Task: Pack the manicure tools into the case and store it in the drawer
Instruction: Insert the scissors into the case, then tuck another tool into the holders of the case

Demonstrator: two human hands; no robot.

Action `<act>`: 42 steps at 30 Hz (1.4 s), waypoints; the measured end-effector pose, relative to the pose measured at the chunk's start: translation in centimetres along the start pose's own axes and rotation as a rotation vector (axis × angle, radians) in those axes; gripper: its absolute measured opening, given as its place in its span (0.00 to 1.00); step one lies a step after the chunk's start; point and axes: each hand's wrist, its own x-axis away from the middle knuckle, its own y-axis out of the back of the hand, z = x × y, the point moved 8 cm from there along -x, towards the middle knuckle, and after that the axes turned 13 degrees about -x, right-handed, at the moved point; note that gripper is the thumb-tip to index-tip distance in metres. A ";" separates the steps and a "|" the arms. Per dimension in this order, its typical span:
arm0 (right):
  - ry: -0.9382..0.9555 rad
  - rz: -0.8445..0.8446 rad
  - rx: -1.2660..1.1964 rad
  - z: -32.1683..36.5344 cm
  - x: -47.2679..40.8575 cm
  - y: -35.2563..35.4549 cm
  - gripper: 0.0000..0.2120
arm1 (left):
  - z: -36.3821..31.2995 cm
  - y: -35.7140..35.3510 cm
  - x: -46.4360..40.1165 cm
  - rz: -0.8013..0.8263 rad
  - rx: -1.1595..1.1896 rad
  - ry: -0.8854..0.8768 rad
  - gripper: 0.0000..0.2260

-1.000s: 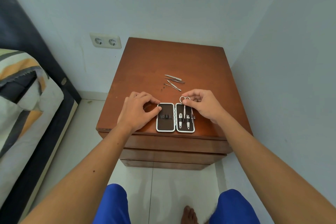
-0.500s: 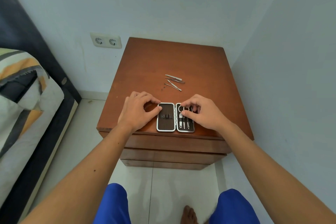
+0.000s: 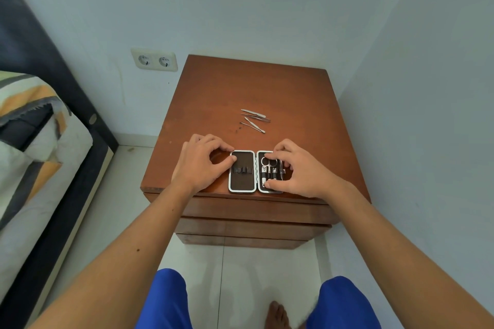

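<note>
Bed: a mattress [image 3: 32, 147] with striped orange, grey and white bedding lies at the far left, against a dark frame.
Wall socket: a white double outlet [image 3: 154, 59] sits on the wall left of the nightstand; no writing on it can be read.
Nightstand: a brown wooden cabinet [image 3: 248, 88] with stacked drawer fronts [image 3: 251, 227] below its top.
Left hand: the left hand [image 3: 201, 163] rests on the nightstand top, fingers curled, thumb and fingertips pinching the left edge of the case.
Case: the open manicure case [image 3: 242, 171] lies flat near the front edge, between the two hands; its left half, just right of the left grip, shows a dark lining with an elastic band. No brand or label is legible.
Packed tools: scissors [image 3: 268, 161] and other small tools sit in the right half, partly under the right fingers.
Right hand: the right hand [image 3: 299, 168] arches over the right half, fingertips on its far rim and thumb pressing near its front corner, gripping that half.
Loose tools: slim metal tools [image 3: 255, 119] lie on the top beyond both grips, well apart from the case.
Person: blue shorts [image 3: 165, 302] and a bare foot [image 3: 276, 315] show below.
</note>
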 end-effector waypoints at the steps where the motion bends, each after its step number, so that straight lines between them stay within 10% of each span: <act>1: 0.001 0.008 0.004 0.0 0.0 -0.1 0.36 | 0.0 0.0 0.0 0.000 -0.002 -0.002 0.11; 17: -0.151 -0.473 -0.173 -1.6 -5.6 3.0 0.04 | -0.1 0.1 0.1 -0.017 0.008 -0.008 0.10; 30: -0.233 -0.542 -0.117 -2.1 -7.6 2.0 0.08 | 0.1 0.0 0.0 -0.013 0.005 -0.006 0.10; 42: -0.286 -0.595 -0.886 -4.0 -4.4 1.8 0.15 | 0.1 0.0 0.0 -0.015 0.003 -0.005 0.09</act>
